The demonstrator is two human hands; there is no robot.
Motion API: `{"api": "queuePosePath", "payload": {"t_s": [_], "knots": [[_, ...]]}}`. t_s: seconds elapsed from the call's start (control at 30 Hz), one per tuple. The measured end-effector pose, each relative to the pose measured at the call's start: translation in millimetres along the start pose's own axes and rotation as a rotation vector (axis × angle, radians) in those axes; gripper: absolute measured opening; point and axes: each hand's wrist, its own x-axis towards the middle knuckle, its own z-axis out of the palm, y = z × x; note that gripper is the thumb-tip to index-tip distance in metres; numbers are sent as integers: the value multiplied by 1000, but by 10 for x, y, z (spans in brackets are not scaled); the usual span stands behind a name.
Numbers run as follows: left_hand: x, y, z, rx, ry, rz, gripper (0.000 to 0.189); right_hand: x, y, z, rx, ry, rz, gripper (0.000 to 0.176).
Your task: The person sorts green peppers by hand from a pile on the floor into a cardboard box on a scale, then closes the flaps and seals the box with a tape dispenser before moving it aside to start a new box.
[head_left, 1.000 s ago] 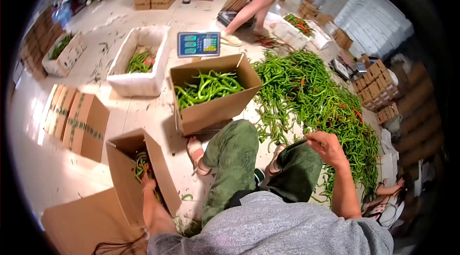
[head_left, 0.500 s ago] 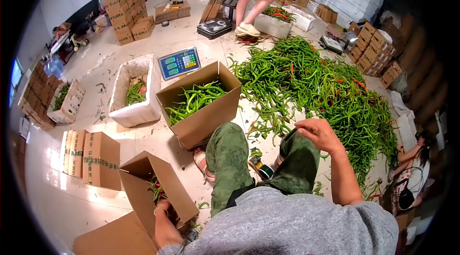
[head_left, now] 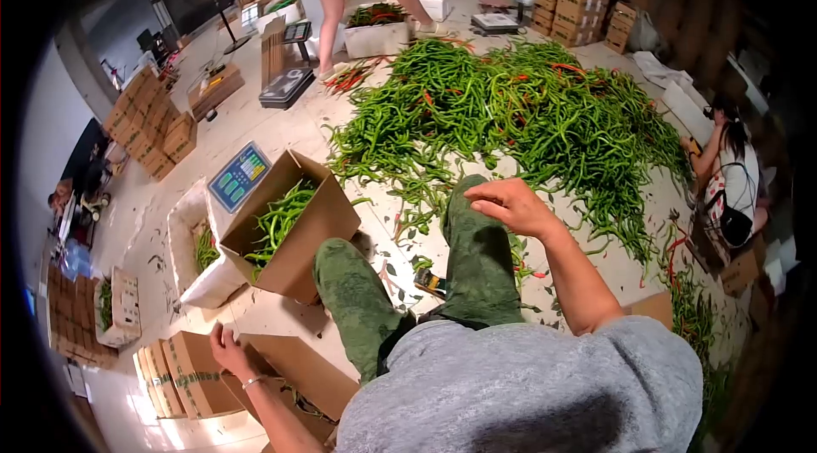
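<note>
My left hand (head_left: pixel 231 352) is raised over the edge of an open cardboard box (head_left: pixel 315 368) at the lower left, its fingers apart and nothing in them. Above my right knee, my right hand (head_left: pixel 513 204) hangs with loosely spread fingers and holds nothing. Green peppers (head_left: pixel 285 219) partly fill an open carton (head_left: pixel 328 236) in front of my left knee. Beside that carton stands a digital scale display (head_left: pixel 241 177). A wide heap of green peppers (head_left: pixel 511 104), with some red ones mixed in, covers the floor ahead and to the right.
A white foam box (head_left: pixel 183 249) stands left of the carton. Taped cartons (head_left: pixel 189 376) are at the lower left. One person's legs (head_left: pixel 332 23) show beyond the heap; another person (head_left: pixel 736 172) sits at the right. A roll of tape (head_left: pixel 430 283) lies between my feet.
My left hand has come up out of the lower-left box. My right hand stays near my right knee. The view has turned to the right, and the standing person's legs are wider apart.
</note>
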Motion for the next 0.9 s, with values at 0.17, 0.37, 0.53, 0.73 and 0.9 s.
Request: {"api": "queuePosePath", "payload": {"t_s": [0.17,0.37,0.53,0.73,0.9], "knots": [[-143,640,779,-231,-303,73,34,-234,250,-66,13,74,63,27],[-608,1314,1726,-325,-646,159,34,-611,304,-266,-17,276,126,38],[-1027,1561,2408,-254,-1071,436,31,-1160,925,-104,-185,373,451,38],[-1003,1009,2672,-145,-1336,192,23,-2219,1818,777,-83,-276,940,37],[-1441,1830,2533,-273,-1474,281,14,-2586,1765,1224,-15,-462,901,33]]}}
